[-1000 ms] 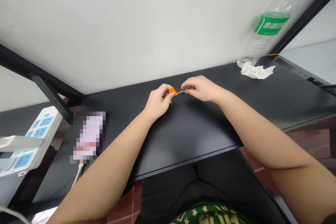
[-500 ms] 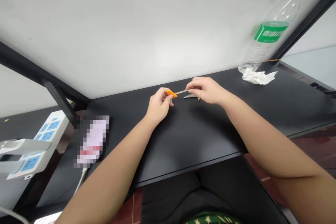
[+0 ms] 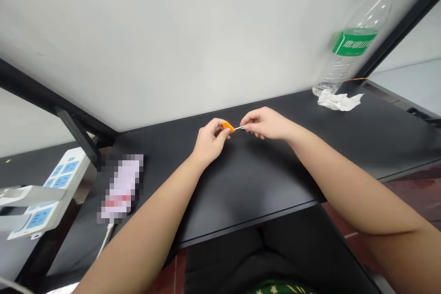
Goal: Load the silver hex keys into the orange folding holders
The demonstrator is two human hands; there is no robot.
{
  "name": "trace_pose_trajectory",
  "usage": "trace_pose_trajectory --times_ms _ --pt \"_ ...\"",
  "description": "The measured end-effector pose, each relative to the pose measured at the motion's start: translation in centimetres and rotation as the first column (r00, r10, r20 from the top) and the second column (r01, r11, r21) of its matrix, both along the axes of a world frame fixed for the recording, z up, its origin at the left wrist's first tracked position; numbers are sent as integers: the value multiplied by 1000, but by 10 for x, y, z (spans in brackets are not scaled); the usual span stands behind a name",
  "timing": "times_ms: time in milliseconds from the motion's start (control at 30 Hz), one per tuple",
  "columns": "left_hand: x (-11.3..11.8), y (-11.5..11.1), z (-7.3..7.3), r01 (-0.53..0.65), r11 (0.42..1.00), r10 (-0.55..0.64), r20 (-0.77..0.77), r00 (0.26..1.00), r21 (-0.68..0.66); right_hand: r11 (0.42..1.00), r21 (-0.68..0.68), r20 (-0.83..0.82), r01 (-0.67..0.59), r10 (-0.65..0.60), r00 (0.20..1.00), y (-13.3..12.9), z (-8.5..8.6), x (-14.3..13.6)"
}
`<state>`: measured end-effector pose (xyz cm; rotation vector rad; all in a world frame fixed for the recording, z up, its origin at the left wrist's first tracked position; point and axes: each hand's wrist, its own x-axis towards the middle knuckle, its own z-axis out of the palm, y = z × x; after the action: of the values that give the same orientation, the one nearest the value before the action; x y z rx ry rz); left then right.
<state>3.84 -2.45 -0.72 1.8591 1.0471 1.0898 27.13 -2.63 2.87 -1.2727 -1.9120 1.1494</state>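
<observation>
My left hand (image 3: 211,140) pinches a small flat orange plastic piece (image 3: 228,126) between thumb and fingers, just above the black tabletop (image 3: 241,183). From its right side a thin silver metal rod (image 3: 238,128) runs across the short gap to my right hand (image 3: 265,123). The thumb and forefinger of that hand are closed on the rod's far end. The kind of tool is too small to make out. Whatever lies under my right hand is hidden by its fingers.
On the right, a clear plastic bottle (image 3: 354,43) with a green label leans at the wall beside a crumpled tissue (image 3: 339,100). To the left lie a blurred-out phone (image 3: 120,188) with a white cable and a power strip (image 3: 65,183) with plugs.
My right hand has come slightly closer to the left one, shortening the visible rod between them. The grey metal pieces seen on the table beneath my right hand are out of sight now.
</observation>
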Motion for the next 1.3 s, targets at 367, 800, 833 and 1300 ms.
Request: trace_pose_trajectory --times_ms 367,800,833,1300 --pt "0 -3 2 63 997 -65 -38 997 -51 975 182 269 131 -178 947 5 -1 1" --pt "-3 -2 2 91 995 -67 -368 927 48 970 220 782 -107 -110 614 5 -6 5" --pt "-3 -2 2 98 994 -69 -388 919 56 970 215 769 -111 -98 632 4 -5 5" --pt "0 -3 6 90 992 -34 -499 866 89 988 -68 436 -135 151 887 9 -5 19"
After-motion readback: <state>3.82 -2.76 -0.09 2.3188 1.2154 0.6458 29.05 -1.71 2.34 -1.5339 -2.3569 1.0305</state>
